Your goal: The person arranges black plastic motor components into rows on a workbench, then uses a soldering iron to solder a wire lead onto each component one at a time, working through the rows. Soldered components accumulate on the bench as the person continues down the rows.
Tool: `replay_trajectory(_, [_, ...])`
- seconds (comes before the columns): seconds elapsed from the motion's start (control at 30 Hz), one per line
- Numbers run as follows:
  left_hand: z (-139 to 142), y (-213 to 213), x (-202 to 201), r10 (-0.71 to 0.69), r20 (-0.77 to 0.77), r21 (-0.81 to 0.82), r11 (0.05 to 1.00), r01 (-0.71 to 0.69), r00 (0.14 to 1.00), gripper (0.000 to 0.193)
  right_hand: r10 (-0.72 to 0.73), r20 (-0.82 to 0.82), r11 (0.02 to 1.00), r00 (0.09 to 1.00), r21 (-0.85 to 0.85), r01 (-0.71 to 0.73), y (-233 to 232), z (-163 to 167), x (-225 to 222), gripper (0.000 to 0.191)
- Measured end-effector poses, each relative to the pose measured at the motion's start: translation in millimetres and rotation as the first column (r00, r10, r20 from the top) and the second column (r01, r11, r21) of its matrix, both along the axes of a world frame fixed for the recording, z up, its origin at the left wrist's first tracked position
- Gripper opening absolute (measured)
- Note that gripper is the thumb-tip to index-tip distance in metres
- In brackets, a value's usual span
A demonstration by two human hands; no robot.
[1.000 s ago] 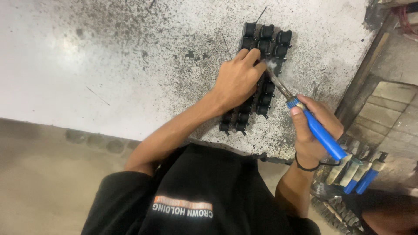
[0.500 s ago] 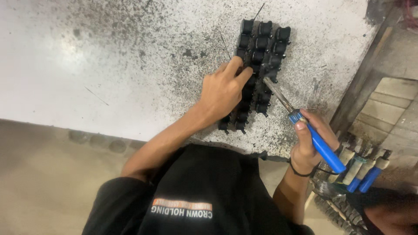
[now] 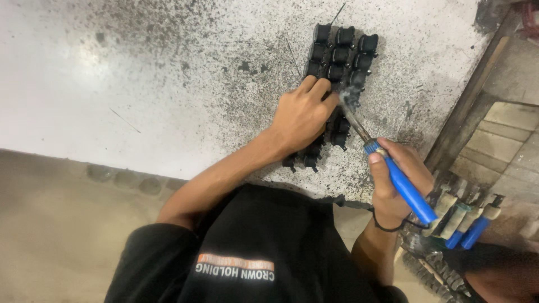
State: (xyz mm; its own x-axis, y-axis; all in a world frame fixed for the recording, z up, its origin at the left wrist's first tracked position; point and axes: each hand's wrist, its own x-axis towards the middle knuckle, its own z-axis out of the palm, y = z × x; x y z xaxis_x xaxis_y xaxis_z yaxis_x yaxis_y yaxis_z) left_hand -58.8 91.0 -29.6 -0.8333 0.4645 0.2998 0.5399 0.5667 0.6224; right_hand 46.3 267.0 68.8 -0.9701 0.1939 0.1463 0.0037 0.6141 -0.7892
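On the speckled white tabletop (image 3: 140, 84), the left hand (image 3: 300, 115) presses flat, fingers unclosed, on a block of black parts (image 3: 337, 56) at upper centre. Soldering looks underway: smoke rises at the tip. Right hand (image 3: 393, 185) grips one blue-handled soldering iron (image 3: 401, 182). Next joint needs steady tip placement. Parts sit three across; several hidden.
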Motion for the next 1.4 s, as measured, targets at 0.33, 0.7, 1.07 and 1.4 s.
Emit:
replay_trajectory(0.33, [11.6, -25.0, 6.9, 0.115, 0.038, -0.018, 0.993, -0.114, 0.993, 0.009, -0.223, -0.06, 0.946, 0.973, -0.252, 0.202, 17.0, -25.3, 20.4, 0.034])
replay_trajectory(0.7, [10.9, -21.8, 23.3, 0.038, 0.042, 0.022, 0.999, -0.039, 0.998, 0.029, -0.163, -0.043, 0.974, 0.986, -0.167, 0.153, 11.2, -34.3, 45.3, 0.034])
replay_trajectory(1.07, [3.6, -9.6, 22.6, -0.054, 0.037, 0.005, 0.999, 0.054, 0.998, 0.025, 0.069, 0.006, 0.984, 0.998, 0.167, -0.069, -10.7, 8.9, 27.7, 0.026])
replay_trajectory(1.4, [10.8, -37.0, 36.4, -0.003, 0.001, -0.026, 1.0, 0.003, 1.0, 0.039, -0.191, -0.042, 0.963, 0.981, -0.204, 0.179, 5.8, -29.0, 58.0, 0.031])
